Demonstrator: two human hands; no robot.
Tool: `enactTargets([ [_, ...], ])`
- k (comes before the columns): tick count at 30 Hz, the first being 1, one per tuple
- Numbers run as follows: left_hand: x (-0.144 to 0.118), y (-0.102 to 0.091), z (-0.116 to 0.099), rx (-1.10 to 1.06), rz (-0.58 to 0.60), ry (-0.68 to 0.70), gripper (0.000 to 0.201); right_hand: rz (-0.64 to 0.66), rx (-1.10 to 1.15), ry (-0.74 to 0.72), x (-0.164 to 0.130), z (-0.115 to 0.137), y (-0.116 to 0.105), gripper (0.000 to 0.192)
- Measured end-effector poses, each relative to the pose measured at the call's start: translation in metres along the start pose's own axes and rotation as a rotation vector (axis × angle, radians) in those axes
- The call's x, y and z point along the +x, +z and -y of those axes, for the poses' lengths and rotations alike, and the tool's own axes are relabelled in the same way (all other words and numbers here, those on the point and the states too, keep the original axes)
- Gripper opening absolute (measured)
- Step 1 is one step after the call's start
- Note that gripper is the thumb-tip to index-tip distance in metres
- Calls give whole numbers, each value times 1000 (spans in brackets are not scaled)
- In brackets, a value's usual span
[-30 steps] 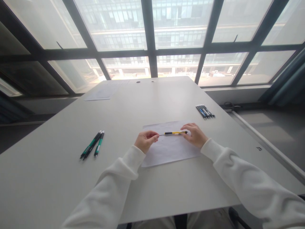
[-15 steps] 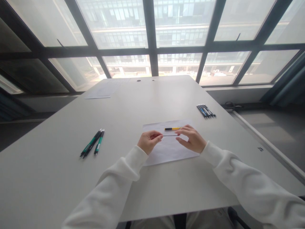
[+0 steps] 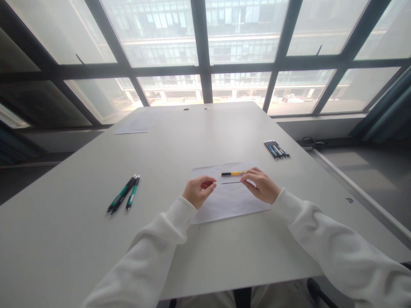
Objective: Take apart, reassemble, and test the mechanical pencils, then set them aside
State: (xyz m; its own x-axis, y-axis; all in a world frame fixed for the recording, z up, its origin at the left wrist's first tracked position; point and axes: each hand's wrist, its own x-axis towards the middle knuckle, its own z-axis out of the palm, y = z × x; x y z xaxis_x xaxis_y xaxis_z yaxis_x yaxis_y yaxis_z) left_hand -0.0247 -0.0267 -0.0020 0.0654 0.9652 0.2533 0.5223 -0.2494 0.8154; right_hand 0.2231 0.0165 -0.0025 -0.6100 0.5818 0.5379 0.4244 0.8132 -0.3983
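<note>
Thin dark refill (image 3: 230,183) runs left-right just over the paper sheet (image 3: 224,205), right hand (image 3: 261,186) pinching its right end, left hand (image 3: 197,191) fingertips closed just off its left tip; yellow pen barrel (image 3: 233,173) lies parallel, just beyond.

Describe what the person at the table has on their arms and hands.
Both arms wear loose white long sleeves, the left sleeve and right sleeve, each ending in a ribbed cuff at the wrist. The left hand and right hand are bare: no gloves, rings or watch visible.
</note>
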Motion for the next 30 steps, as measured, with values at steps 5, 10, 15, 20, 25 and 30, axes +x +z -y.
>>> enactTargets([
  [5, -1, 3, -1, 52, 77, 55, 27, -3, 104, 39, 1, 8, 1, 14],
  [10, -3, 5, -2, 123, 167, 152, 20, -42, 181, 92, 1, 12, 3, 13],
  [15, -2, 4, -8, 178, 153, 203, 17, -46, 153, 72, 1, 12, 2, 13],
  [20, -2, 3, -13, 210, 131, 254, 16, 9, 43, -58, 3, 11, 4, 18],
  [25, -2, 2, -12, 263, 138, 276, 16, -15, -25, -91, 2, 6, 4, 18],
  [30, -1, -2, -4, 327, 89, 248, 16, -52, -57, -20, -1, -4, 0, 19],
])
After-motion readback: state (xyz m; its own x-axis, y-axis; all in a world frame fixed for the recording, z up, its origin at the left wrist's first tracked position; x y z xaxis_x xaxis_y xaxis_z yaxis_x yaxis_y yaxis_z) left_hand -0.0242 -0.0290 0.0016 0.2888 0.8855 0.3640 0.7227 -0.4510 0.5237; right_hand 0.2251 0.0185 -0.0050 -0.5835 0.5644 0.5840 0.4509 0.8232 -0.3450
